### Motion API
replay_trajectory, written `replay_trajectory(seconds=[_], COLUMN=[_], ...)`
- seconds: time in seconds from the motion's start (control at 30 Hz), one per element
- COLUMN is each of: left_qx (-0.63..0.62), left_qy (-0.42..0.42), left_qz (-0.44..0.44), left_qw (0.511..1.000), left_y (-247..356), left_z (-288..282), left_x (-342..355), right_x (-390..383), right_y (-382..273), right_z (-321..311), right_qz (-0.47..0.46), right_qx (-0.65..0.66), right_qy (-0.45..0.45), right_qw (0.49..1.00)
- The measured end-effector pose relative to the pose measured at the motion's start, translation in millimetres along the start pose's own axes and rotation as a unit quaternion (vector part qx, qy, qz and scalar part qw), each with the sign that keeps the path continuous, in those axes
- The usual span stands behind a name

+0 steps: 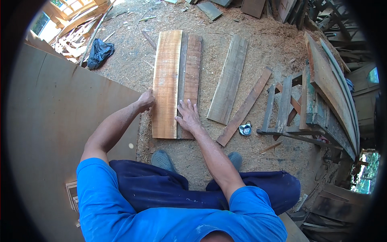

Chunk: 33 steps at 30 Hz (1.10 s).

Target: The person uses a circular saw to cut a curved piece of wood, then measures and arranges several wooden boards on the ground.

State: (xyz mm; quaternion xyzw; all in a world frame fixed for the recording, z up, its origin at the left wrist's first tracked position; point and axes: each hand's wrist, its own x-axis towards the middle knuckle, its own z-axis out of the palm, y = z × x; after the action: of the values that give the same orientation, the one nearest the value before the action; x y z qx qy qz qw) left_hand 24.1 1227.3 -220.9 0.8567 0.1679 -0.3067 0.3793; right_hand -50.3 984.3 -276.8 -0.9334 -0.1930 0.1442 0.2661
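Note:
A light orange-brown plank (167,76) lies lengthwise in front of me. Its left edge is gripped by my left hand (146,100), whose fingers are curled closed there. Against its right edge rests my right hand (188,115), fingers spread over a darker reddish-brown board (194,60). Between the two boards runs a narrow grey strip of wood (182,56). To the right lie a weathered grey-brown board (229,80) and a slim brown batten (246,105), both slanted. A tape measure (245,129) sits beside the batten's near end.
A large flat panel (80,101) fills the left side. A wooden trestle bench (298,105) with curved boards stands at right. A crumpled black plastic bag (100,53) lies at far left. Sawdust and shavings cover the ground, with stacked boards (254,7) at the back.

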Motion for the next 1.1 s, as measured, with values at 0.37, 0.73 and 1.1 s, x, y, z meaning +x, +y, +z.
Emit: replay_trajectory(seconds=[0.37, 0.73, 1.1], left_qx=[0.171, 0.201, -0.049], left_qy=[0.080, 0.174, 0.123], left_qz=[0.086, 0.170, 0.390], left_qw=[0.978, 0.949, 0.911], left_y=[-17, 7, 96], left_z=[-10, 0, -24], left_x=[13, 28, 85], right_x=[-7, 9, -43], right_y=[-12, -24, -112], right_z=[7, -57, -374], right_qz=[-0.025, -0.028, -0.222], right_qx=[0.024, 0.180, -0.050], right_qy=[0.018, 0.069, 0.031], right_qw=[0.999, 0.981, 0.973])
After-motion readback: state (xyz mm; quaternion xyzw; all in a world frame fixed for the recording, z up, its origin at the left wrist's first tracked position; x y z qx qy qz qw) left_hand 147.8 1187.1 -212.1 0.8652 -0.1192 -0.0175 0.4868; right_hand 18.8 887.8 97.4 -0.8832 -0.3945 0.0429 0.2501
